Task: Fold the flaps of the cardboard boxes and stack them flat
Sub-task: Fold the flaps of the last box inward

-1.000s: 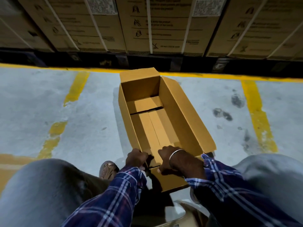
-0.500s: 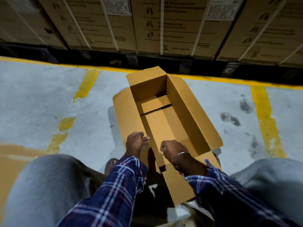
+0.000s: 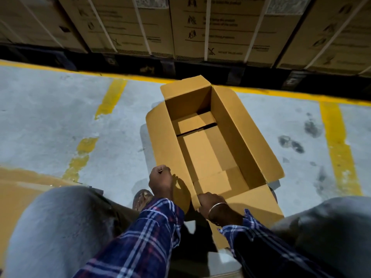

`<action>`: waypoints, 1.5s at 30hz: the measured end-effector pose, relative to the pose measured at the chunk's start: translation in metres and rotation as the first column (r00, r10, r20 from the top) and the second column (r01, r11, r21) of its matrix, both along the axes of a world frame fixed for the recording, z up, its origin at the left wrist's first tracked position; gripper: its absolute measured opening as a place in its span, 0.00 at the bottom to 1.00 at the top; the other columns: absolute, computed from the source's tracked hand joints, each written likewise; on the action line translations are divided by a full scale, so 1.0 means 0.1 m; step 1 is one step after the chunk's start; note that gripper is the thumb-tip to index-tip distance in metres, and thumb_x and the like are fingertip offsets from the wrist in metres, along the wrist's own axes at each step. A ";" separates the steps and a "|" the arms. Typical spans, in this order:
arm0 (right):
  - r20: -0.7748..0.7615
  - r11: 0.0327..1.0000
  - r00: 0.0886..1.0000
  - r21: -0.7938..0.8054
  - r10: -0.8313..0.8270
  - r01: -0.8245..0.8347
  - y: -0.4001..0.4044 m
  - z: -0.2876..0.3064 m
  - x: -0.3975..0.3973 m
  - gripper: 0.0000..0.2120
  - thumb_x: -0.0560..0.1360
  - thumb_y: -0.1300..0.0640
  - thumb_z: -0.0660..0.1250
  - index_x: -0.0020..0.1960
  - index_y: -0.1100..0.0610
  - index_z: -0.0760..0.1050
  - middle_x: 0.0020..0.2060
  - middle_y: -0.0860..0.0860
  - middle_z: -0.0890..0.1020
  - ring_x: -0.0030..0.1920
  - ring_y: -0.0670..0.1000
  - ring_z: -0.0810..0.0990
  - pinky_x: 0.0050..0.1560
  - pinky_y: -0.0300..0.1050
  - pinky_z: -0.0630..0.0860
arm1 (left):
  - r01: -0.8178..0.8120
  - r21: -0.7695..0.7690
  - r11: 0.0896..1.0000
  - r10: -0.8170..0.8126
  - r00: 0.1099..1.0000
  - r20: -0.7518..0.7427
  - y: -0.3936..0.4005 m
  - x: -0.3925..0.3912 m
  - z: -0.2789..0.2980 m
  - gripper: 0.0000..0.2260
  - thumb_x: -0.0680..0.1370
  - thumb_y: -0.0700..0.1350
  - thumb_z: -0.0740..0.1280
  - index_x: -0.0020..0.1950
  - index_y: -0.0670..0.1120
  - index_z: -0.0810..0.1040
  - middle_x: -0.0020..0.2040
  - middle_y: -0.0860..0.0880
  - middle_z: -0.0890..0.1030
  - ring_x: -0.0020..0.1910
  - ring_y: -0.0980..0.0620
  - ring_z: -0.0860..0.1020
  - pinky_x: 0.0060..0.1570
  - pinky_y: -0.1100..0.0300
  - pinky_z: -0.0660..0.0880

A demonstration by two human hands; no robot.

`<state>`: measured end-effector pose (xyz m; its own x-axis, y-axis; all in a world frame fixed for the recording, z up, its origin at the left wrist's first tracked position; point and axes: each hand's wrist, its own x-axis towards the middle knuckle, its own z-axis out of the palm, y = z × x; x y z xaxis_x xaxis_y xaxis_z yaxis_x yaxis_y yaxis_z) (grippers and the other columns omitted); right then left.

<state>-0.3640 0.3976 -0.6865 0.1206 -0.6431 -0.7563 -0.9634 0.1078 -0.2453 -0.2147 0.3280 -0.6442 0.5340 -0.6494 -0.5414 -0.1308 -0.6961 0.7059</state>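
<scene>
On grey floor, open cardboard box (image 3: 202,157), only its bottom flaps inside; left hand (image 3: 160,180) fisted beside it, right hand (image 3: 210,203) gripping near flap (image 3: 253,203).

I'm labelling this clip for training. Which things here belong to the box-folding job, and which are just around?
Job:
open cardboard box
left hand at its left flap
right hand gripping its near flap

Just around:
strapped cartons on pallets
yellow floor lines
flat cardboard at left
</scene>
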 end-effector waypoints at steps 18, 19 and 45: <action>0.955 0.586 0.186 -0.016 -0.232 0.810 -0.82 1.67 -0.16 0.10 0.78 0.71 0.66 0.58 0.66 0.80 0.47 0.53 0.83 0.46 0.46 0.80 0.51 0.35 0.75 | -0.266 -0.027 0.964 0.161 0.659 -0.734 0.09 0.07 0.60 0.32 0.78 0.74 0.57 0.74 0.56 0.70 0.64 0.47 0.77 0.55 0.43 0.79 0.61 0.43 0.76; 0.965 0.575 0.128 0.028 -0.229 0.818 -0.82 1.71 -0.18 0.11 0.78 0.72 0.65 0.58 0.65 0.79 0.46 0.52 0.83 0.46 0.44 0.81 0.52 0.34 0.75 | -0.319 -0.105 0.942 0.143 0.661 -0.736 0.04 0.07 0.68 0.31 0.78 0.73 0.57 0.72 0.55 0.71 0.61 0.47 0.79 0.53 0.44 0.80 0.57 0.47 0.78; 0.339 -0.151 -0.319 0.439 -0.885 0.886 -0.38 -0.50 -0.99 0.09 0.76 0.58 0.73 0.50 0.62 0.77 0.42 0.56 0.79 0.40 0.55 0.78 0.46 0.51 0.78 | 0.780 0.218 0.587 -0.787 0.486 0.380 0.34 -0.52 0.21 0.33 0.80 0.61 0.65 0.82 0.57 0.57 0.84 0.47 0.49 0.80 0.31 0.39 0.77 0.34 0.45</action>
<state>-0.4631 0.3598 -0.7367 -0.3532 -0.3427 -0.8705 0.4852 0.7285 -0.4837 -0.2670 0.3625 -0.6232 -0.0333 -0.9042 -0.4259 -0.8850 -0.1714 0.4329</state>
